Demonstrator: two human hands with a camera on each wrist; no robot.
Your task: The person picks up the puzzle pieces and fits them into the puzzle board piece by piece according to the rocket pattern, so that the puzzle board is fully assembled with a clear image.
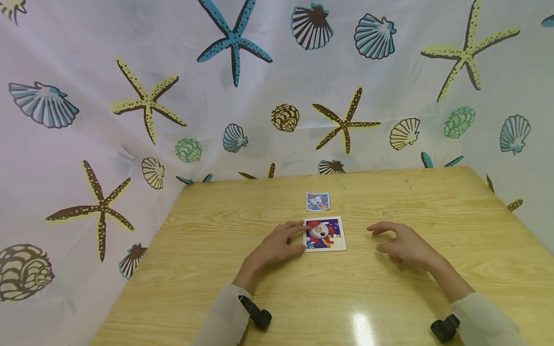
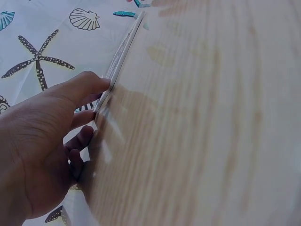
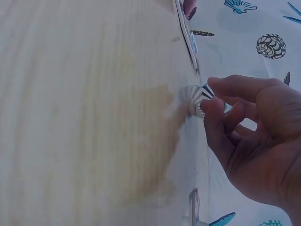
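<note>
A square picture puzzle (image 1: 324, 234) with a white border and a rocket on dark blue lies on the table. A pale patch shows near its lower right. My left hand (image 1: 279, 244) rests at its left side, the index finger extended over the picture and the thumb at the near left corner. In the left wrist view, the left hand (image 2: 42, 136) has fingertips right at the thin white edge of the puzzle (image 2: 123, 49). My right hand (image 1: 404, 245) hovers right of the puzzle, fingers loosely bent and holding nothing; thumb and index finger are apart in the head view.
Behind the puzzle lies a small card (image 1: 318, 202) with a similar rocket picture. The wooden table (image 1: 242, 206) meets a white curtain (image 1: 259, 154) printed with shells and starfish. A thin flat object (image 3: 194, 207) shows low in the right wrist view.
</note>
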